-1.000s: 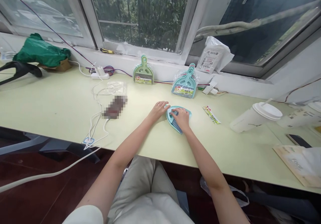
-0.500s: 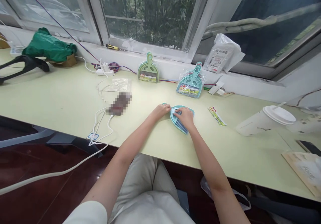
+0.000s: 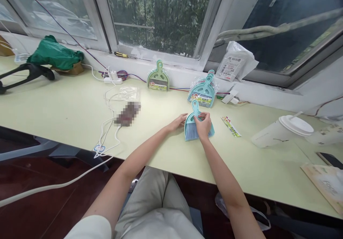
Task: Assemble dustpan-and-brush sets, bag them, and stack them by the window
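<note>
The turquoise dustpan-and-brush set is at the middle of the worktop, in front of the person, its looped handle pointing towards the window and its wide mouth towards the person; whether it lies flat or is slightly raised cannot be told. It is smooth moulded plastic, rounded at the shoulders, with an oval cut-out and a dense fringe of straight grey-blue bristles, partly covered by the right hand. To its right lies a narrow, flat printed card. Just beyond the handle leans a stack of similar turquoise sets in crinkled clear film with a printed label, and further left a green set is wrapped the same way. Well to the right are a white lidded cup with a straw and a dark phone; to the left, loose white cables loop beside a pixelated object. A rumpled green plastic bag sits at the far left. The right hand grasps the set from its right side, thumb across the front and fingers curled at the edge. The left hand reaches in low with extended fingers at the set's left edge; whether it grips cannot be told. Both forearms angle inward.
</note>
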Demonstrator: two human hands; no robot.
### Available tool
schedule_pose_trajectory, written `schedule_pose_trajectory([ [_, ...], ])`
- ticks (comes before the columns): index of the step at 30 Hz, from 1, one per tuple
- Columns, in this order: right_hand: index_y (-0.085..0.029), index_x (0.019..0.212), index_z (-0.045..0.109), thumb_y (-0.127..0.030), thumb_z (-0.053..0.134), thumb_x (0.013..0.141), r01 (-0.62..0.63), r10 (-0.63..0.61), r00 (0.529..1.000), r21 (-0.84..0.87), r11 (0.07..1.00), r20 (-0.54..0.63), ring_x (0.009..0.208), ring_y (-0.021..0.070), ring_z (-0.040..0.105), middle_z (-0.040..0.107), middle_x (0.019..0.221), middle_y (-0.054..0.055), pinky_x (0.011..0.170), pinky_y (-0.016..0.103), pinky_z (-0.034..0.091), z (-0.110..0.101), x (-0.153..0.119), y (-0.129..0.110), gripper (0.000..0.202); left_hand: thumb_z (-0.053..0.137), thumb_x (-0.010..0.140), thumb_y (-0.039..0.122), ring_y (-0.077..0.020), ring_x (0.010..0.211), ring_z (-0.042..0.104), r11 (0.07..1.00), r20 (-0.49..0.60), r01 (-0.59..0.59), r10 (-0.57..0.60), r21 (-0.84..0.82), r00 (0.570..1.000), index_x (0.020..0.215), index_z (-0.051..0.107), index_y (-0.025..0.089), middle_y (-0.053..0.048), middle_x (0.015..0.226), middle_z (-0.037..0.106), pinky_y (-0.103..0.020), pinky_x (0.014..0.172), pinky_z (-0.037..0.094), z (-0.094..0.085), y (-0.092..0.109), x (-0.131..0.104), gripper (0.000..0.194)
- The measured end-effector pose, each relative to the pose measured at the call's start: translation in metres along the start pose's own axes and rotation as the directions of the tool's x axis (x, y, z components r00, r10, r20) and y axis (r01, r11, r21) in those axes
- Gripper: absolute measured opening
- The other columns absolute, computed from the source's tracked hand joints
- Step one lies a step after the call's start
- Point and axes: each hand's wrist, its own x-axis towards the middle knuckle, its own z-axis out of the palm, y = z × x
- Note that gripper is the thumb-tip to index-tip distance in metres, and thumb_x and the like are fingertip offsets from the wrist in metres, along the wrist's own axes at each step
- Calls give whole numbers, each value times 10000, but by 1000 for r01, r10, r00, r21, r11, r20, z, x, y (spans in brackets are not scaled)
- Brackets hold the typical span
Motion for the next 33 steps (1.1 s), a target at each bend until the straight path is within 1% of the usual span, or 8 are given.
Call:
schedule_pose_trajectory([
  [2,-207,1161,396,-420,489,807,46,-48,998,54,997,29,901,217,573,652,967,66,794,319,388,-1,5,4,423,519,860,371,-215,1037,601,990,58,72,-66,-121,996,1231,470,208,-99,1169,612,-354,857,484,4,-3,2,408],
  [5,-176,1229,385,-423,398,861,69,-70,997,-21,997,-15,1030,245,539,611,1117,135,866,372,386,-12,21,28,443,633,750,234,-205,1097,570,987,-69,85,-95,-136,993,1120,519,200,-76,1176,604,-327,909,460,-2,-6,3,389],
  [9,-130,1320,393,-422,404,860,-188,118,968,-336,923,-220,1327,366,272,382,1411,227,997,576,249,-37,45,93,546,605,732,203,-202,1099,568,988,-248,85,-116,-132,962,1052,544,186,-74,1157,615,-325,940,448,-33,-7,6,326],
  [13,-69,1247,504,-347,372,871,-161,192,981,-411,897,35,1328,383,294,419,1375,273,994,612,248,-40,49,128,487,560,774,255,-190,1056,593,983,-434,137,-177,-124,883,1133,497,198,-74,1175,609,-297,843,496,-64,-9,10,370],
  [18,-175,1072,641,-301,384,888,215,-166,893,-72,974,418,1206,236,493,590,1264,120,1012,417,359,-13,34,88,340,525,799,275,-174,975,622,959,-520,148,-258,-243,814,1186,421,226,-59,1147,606,-273,728,519,-81,-13,11,403],
  [20,-222,1074,650,-305,417,894,295,-251,865,-35,955,434,1217,209,493,593,1276,70,1030,405,351,-2,25,70,306,536,786,269,-168,948,626,948,-517,132,-271,-289,812,1159,421,231,-53,1135,606,-269,716,519,-82,-14,11,392],
  [25,-140,1254,557,-340,486,881,227,-147,930,-214,950,336,1343,296,349,458,1406,169,1100,534,191,14,11,58,429,568,753,266,-181,950,618,954,-514,102,-240,-281,823,1077,456,233,-43,1066,619,-296,755,517,-79,-15,10,344],
  [33,-215,1185,622,-238,473,853,93,-91,944,8,996,317,1373,260,322,462,1421,83,1111,538,201,11,20,66,365,572,749,267,-182,977,606,961,-529,107,-233,-257,816,1051,467,238,-35,1049,620,-313,789,517,-83,-19,13,321],
])
